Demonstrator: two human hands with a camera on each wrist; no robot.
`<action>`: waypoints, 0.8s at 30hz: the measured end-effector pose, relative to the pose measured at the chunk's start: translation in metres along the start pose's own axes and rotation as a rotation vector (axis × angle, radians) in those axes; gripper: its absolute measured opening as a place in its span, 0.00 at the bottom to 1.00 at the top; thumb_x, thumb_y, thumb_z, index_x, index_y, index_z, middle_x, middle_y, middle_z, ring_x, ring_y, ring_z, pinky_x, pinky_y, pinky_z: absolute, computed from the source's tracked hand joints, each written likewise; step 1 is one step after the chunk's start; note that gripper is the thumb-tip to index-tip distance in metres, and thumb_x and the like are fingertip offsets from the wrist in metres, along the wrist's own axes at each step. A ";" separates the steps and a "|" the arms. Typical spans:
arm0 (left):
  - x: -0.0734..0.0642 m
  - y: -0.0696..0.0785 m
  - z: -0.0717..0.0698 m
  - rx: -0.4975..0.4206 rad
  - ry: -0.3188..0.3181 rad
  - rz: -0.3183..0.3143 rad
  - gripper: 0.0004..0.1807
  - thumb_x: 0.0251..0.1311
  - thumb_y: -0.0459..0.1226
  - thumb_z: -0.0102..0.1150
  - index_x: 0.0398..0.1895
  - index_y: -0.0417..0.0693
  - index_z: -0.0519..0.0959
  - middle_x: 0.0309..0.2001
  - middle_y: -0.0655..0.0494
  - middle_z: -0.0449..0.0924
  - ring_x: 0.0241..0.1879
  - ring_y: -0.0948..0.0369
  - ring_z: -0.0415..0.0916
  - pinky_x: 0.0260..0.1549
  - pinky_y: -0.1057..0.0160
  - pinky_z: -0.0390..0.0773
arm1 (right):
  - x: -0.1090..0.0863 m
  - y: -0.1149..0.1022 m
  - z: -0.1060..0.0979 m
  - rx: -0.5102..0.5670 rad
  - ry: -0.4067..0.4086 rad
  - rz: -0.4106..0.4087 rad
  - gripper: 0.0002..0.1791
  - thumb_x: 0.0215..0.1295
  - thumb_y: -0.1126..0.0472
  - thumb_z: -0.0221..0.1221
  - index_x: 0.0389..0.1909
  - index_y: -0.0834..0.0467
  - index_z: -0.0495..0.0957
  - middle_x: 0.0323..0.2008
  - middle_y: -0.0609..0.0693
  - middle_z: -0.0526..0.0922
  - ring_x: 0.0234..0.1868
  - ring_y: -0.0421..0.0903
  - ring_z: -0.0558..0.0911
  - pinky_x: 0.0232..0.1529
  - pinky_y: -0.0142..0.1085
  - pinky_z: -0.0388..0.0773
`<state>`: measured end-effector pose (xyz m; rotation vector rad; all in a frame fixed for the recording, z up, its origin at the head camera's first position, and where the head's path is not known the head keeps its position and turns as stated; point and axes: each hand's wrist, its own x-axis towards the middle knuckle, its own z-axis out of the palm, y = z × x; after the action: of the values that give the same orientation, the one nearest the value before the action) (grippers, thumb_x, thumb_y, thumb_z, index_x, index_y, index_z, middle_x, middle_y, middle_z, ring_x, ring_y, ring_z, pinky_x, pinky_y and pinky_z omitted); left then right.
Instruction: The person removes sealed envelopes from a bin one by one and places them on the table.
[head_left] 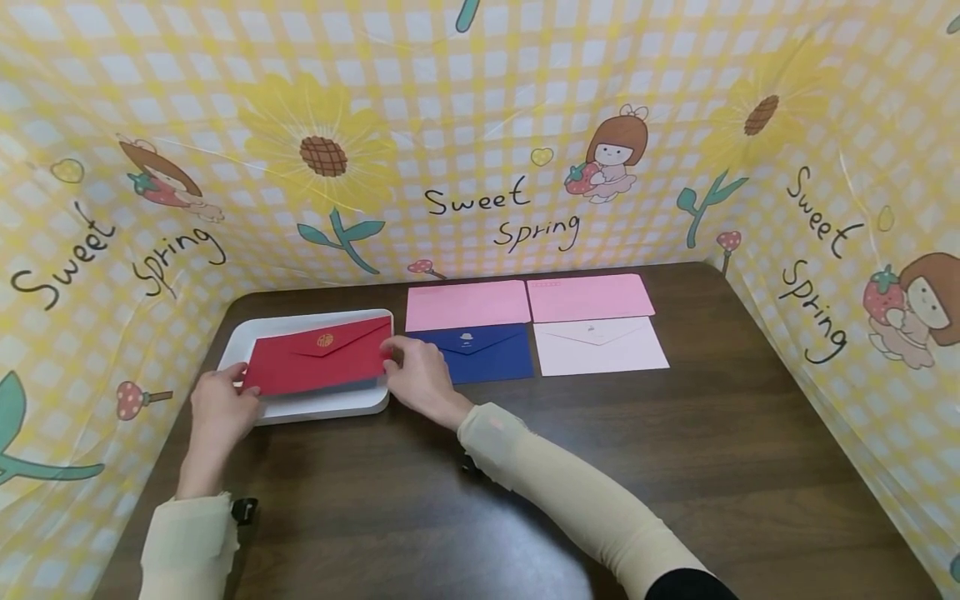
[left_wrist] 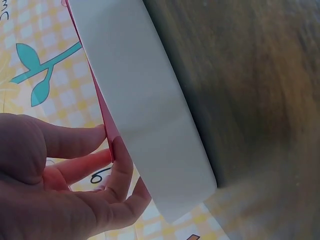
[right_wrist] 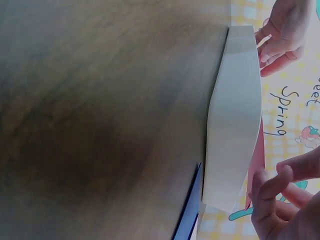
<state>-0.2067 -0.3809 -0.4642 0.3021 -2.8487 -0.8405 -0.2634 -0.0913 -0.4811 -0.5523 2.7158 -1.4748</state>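
A red envelope (head_left: 337, 367) with a gold emblem on its flap lies tilted over the white tray (head_left: 322, 410), its right end raised and its lower edge above the tray floor. At its left end my left hand (head_left: 221, 408) pinches the corner; thumb and fingers lie on either side of the red paper (left_wrist: 103, 107) in the left wrist view. My right hand (head_left: 422, 375) holds the right edge between thumb and curled fingers. In the right wrist view, the tray wall (right_wrist: 234, 115) hides most of the envelope.
Right of the tray, a blue envelope (head_left: 487, 358) and a white envelope (head_left: 600, 350) lie in front of two pink envelopes (head_left: 465, 304). All rest on a dark wooden table (head_left: 600, 442). A yellow checked cloth (head_left: 480, 125) walls in the back and sides.
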 end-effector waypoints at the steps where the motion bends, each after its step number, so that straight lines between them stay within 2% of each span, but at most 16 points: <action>1: 0.000 0.000 0.000 0.000 -0.006 -0.005 0.26 0.67 0.27 0.53 0.65 0.15 0.68 0.55 0.17 0.74 0.59 0.25 0.65 0.57 0.30 0.64 | 0.000 0.000 0.000 0.010 0.007 -0.002 0.15 0.73 0.64 0.64 0.57 0.55 0.86 0.40 0.45 0.89 0.29 0.36 0.80 0.28 0.30 0.77; 6: 0.000 0.002 -0.001 0.004 -0.038 -0.029 0.28 0.68 0.28 0.52 0.67 0.16 0.67 0.56 0.17 0.74 0.59 0.24 0.68 0.56 0.30 0.67 | 0.002 0.002 0.001 0.067 0.021 0.005 0.15 0.72 0.66 0.65 0.57 0.57 0.86 0.38 0.46 0.88 0.30 0.37 0.80 0.31 0.30 0.77; 12: 0.000 0.003 -0.002 0.012 -0.054 -0.025 0.29 0.68 0.28 0.52 0.68 0.16 0.65 0.58 0.16 0.73 0.60 0.24 0.66 0.57 0.30 0.67 | 0.004 0.004 -0.001 0.133 0.026 0.052 0.16 0.70 0.68 0.66 0.57 0.58 0.86 0.47 0.50 0.89 0.33 0.36 0.82 0.32 0.29 0.79; 15: 0.000 0.003 -0.003 0.024 -0.061 -0.004 0.28 0.68 0.28 0.52 0.67 0.15 0.65 0.59 0.15 0.71 0.60 0.23 0.66 0.56 0.29 0.67 | 0.005 0.005 -0.001 0.181 0.025 0.082 0.16 0.70 0.69 0.66 0.58 0.58 0.85 0.49 0.51 0.88 0.28 0.36 0.83 0.28 0.31 0.81; 20: 0.001 0.003 -0.002 0.052 -0.054 0.039 0.27 0.67 0.27 0.53 0.65 0.14 0.67 0.56 0.14 0.72 0.57 0.22 0.68 0.55 0.29 0.68 | 0.007 0.007 0.000 0.271 0.028 0.122 0.19 0.70 0.71 0.65 0.60 0.61 0.83 0.51 0.57 0.87 0.18 0.46 0.83 0.19 0.36 0.82; 24: 0.000 0.003 0.000 0.061 -0.037 0.066 0.27 0.67 0.27 0.54 0.64 0.13 0.68 0.53 0.14 0.73 0.55 0.22 0.69 0.54 0.28 0.68 | 0.009 0.009 0.001 0.337 0.028 0.184 0.22 0.68 0.74 0.66 0.62 0.63 0.81 0.48 0.59 0.86 0.24 0.55 0.88 0.19 0.38 0.82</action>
<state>-0.2074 -0.3783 -0.4623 0.2012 -2.9050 -0.7551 -0.2744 -0.0904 -0.4873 -0.2625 2.3788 -1.8387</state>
